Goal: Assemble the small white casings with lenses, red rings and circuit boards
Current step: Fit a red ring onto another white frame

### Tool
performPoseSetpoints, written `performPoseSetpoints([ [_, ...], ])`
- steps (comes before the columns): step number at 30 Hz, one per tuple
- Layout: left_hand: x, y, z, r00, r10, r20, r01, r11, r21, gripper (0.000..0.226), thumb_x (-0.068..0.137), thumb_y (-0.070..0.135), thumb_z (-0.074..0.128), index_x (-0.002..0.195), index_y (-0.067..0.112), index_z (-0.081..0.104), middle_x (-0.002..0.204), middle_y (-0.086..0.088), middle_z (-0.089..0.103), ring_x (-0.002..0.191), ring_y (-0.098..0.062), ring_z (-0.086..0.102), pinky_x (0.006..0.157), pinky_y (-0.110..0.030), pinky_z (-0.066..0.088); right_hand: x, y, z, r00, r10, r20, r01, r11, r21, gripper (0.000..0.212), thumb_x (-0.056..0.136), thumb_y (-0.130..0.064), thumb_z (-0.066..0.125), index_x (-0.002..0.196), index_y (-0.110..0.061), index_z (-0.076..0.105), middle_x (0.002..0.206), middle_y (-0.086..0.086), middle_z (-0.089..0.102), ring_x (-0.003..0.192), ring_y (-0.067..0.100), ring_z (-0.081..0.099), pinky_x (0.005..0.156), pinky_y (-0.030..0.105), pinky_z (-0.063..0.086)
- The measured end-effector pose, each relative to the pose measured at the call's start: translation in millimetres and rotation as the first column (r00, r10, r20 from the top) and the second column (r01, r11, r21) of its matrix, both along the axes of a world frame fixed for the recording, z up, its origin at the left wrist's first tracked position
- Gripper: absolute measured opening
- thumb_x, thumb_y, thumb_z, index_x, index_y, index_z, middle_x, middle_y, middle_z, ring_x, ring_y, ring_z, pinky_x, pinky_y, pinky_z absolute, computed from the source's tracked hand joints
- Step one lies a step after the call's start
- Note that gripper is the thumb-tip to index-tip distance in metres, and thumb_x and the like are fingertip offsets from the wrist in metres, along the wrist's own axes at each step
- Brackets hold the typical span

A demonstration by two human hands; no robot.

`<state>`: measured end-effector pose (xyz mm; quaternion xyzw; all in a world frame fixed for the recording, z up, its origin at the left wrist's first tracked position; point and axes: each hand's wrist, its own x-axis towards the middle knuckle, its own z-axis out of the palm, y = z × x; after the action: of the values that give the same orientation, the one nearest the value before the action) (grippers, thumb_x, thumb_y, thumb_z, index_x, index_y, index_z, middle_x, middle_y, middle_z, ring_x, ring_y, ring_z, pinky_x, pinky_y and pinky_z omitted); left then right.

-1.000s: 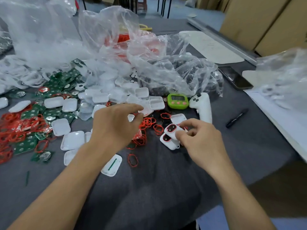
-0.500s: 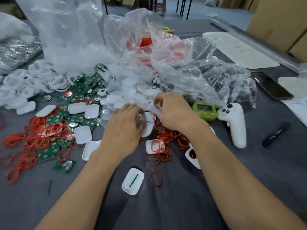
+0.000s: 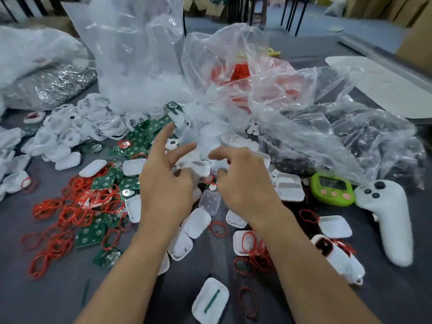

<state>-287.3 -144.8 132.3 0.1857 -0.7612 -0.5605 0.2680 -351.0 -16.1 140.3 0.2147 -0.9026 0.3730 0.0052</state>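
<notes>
My left hand (image 3: 163, 183) hovers over the middle of the heap with its index and middle fingers stretched out and spread, gripping nothing. My right hand (image 3: 243, 183) is just beside it, fingers curled downward over the pile. Blur keeps me from telling whether they pinch anything. Between the two hands lies a white casing (image 3: 197, 166), close to both thumbs, and I cannot say if either touches it. More casings (image 3: 289, 187) are strewn across the grey table (image 3: 58, 298), open side up, some beside my forearms. A clear lens (image 3: 210, 202) lies just below my hands. Green boards (image 3: 138, 136) lie left of my left hand, mixed with red rings (image 3: 77, 209), and more rings lie by my right forearm. Closed casings (image 3: 336, 256) with red-rimmed windows lie to the right, near a white controller (image 3: 392, 225) and a green timer (image 3: 332, 188). The nearest casing (image 3: 210, 300) carries a thin green strip. Crumpled clear bags (image 3: 245, 78) stand behind the heap, one showing red through it.
</notes>
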Motion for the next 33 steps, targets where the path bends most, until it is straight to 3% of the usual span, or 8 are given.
performPoseSetpoints([
  [5,-8,-9,-2,0.993,-0.051,-0.103,0.081,0.945,0.318,0.052,0.094,-0.013,0.053,0.122,0.029,0.066,0.109,0.007,0.079,0.089,-0.011,0.072,0.072,-0.025,0.058,17,-12,-8,0.976,0.030,0.214,0.072,0.888,-0.454,0.013,0.085,-0.018,0.072,0.093,-0.027,0.079,0.071,-0.008,0.076,0.061,0.009,0.071,0.061,0.026,0.057],
  [10,-9,-6,-6,0.986,-0.162,-0.049,0.164,0.986,0.035,0.046,0.098,-0.008,0.054,0.110,0.032,0.072,0.105,0.016,0.078,0.100,-0.001,0.072,0.084,-0.018,0.055,9,-11,-3,0.869,0.202,0.453,0.195,0.701,-0.686,0.007,0.082,-0.013,0.075,0.081,-0.018,0.078,0.063,0.011,0.072,0.055,0.022,0.068,0.057,0.031,0.056],
  [16,0,-45,-3,0.934,0.352,-0.052,-0.356,0.916,-0.187,0.061,0.093,0.000,0.050,0.137,0.042,0.058,0.127,0.024,0.064,0.092,0.028,0.054,0.079,0.006,0.037,5,-3,-2,0.944,-0.325,0.052,0.328,0.923,-0.199,0.025,0.093,-0.035,0.071,0.118,-0.029,0.073,0.099,-0.014,0.078,0.081,0.006,0.073,0.078,0.025,0.056],
  [19,3,-55,-8,0.919,0.393,0.044,-0.371,0.896,-0.245,0.075,0.087,-0.004,0.047,0.148,0.039,0.041,0.141,0.015,0.059,0.112,0.002,0.060,0.092,-0.023,0.048,10,-12,7,0.901,-0.402,-0.163,0.401,0.915,-0.042,0.036,0.093,-0.024,0.071,0.128,-0.031,0.068,0.114,-0.001,0.075,0.105,0.024,0.067,0.088,0.034,0.049],
  [22,-1,-60,-14,0.930,0.287,0.227,-0.218,0.932,-0.289,0.074,0.088,-0.003,0.051,0.150,0.033,0.039,0.126,0.010,0.070,0.110,-0.015,0.064,0.093,-0.030,0.045,6,-35,18,0.958,-0.198,-0.209,0.204,0.979,0.010,0.026,0.092,-0.010,0.069,0.112,-0.024,0.077,0.122,0.001,0.072,0.120,0.023,0.058,0.109,0.036,0.041],
  [28,2,-71,-10,0.959,0.220,0.176,-0.204,0.973,-0.108,0.081,0.084,0.007,0.074,0.148,0.042,0.041,0.098,0.027,0.071,0.088,0.009,0.066,0.078,-0.012,0.049,-16,-89,23,0.945,0.313,0.094,-0.326,0.871,0.368,0.045,0.091,-0.015,0.065,0.132,-0.033,0.066,0.131,-0.003,0.070,0.121,0.023,0.062,0.104,0.035,0.048],
  [31,0,-79,-9,0.934,0.346,0.093,-0.348,0.937,0.008,0.078,0.088,-0.002,0.064,0.151,0.037,0.039,0.096,0.026,0.073,0.076,0.008,0.069,0.061,-0.011,0.051,-19,-93,16,0.955,0.295,-0.045,-0.233,0.833,0.502,0.031,0.091,-0.021,0.066,0.118,-0.036,0.070,0.116,-0.005,0.073,0.114,0.022,0.061,0.103,0.037,0.041],
  [33,0,-84,-10,0.898,0.427,0.104,-0.432,0.901,0.035,0.079,0.086,-0.008,0.055,0.150,0.036,0.040,0.095,0.029,0.073,0.086,-0.001,0.072,0.073,-0.030,0.061,-19,-91,11,0.968,0.225,-0.109,-0.150,0.872,0.465,0.020,0.090,-0.021,0.069,0.103,-0.035,0.074,0.104,-0.008,0.073,0.107,0.019,0.061,0.103,0.037,0.037],
])
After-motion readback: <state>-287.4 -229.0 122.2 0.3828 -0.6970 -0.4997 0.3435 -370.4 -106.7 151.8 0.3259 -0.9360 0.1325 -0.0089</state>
